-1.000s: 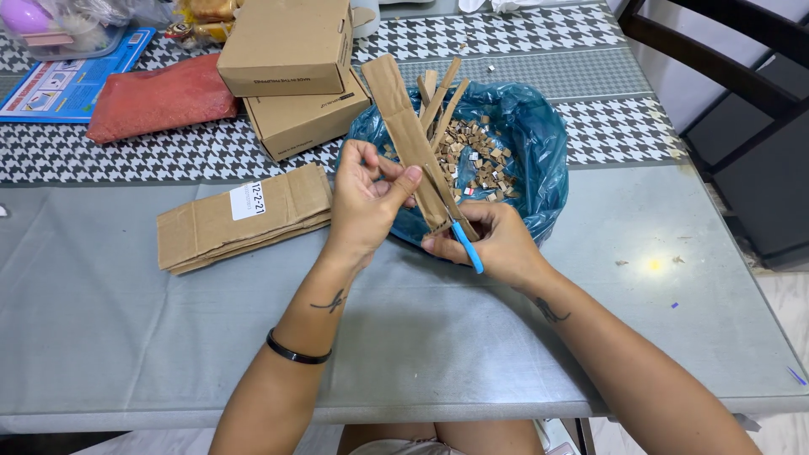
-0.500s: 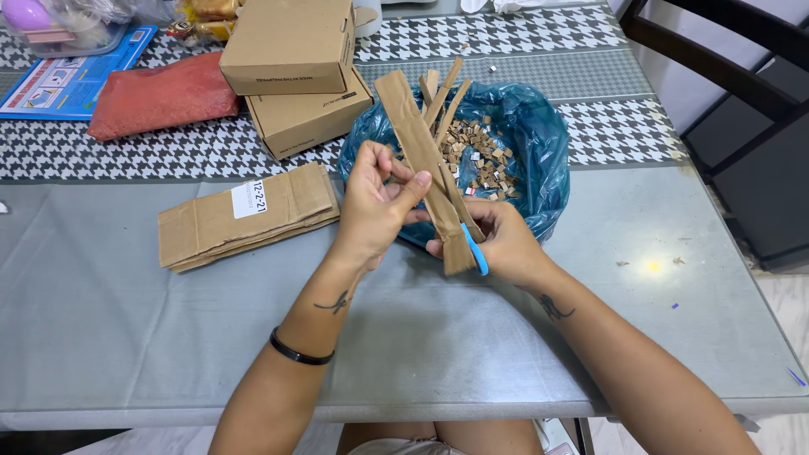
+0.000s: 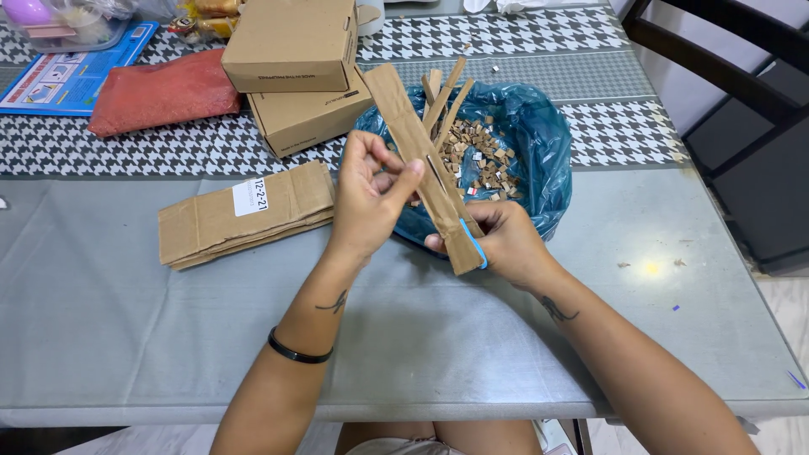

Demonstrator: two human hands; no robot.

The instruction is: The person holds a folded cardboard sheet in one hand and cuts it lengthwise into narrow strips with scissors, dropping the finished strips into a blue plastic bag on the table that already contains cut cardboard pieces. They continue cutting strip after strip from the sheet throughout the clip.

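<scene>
Head view: left hand (image 3: 368, 198) pinches long brown corrugated cardboard strip (image 3: 410, 135) mid-length. Right hand (image 3: 506, 240) closed round blue-handled scissors (image 3: 472, 243), blades into strip's lower end. Strip held above blue plastic-lined bowl of small cardboard squares (image 3: 539, 139), toward desk's far edge. Risk: strip twists, cut wanders; thumb near blades. Strip creased, partly slit lengthwise.

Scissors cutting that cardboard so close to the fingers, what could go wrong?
1. The left hand pinches the cardboard strip right beside the slit where the blue-handled scissors are cutting, so the blades might nick a finger.
2. The strip's lower end hangs over the table, outside the blue bag of cardboard bits, so cut pieces may drop onto the table instead.
</scene>
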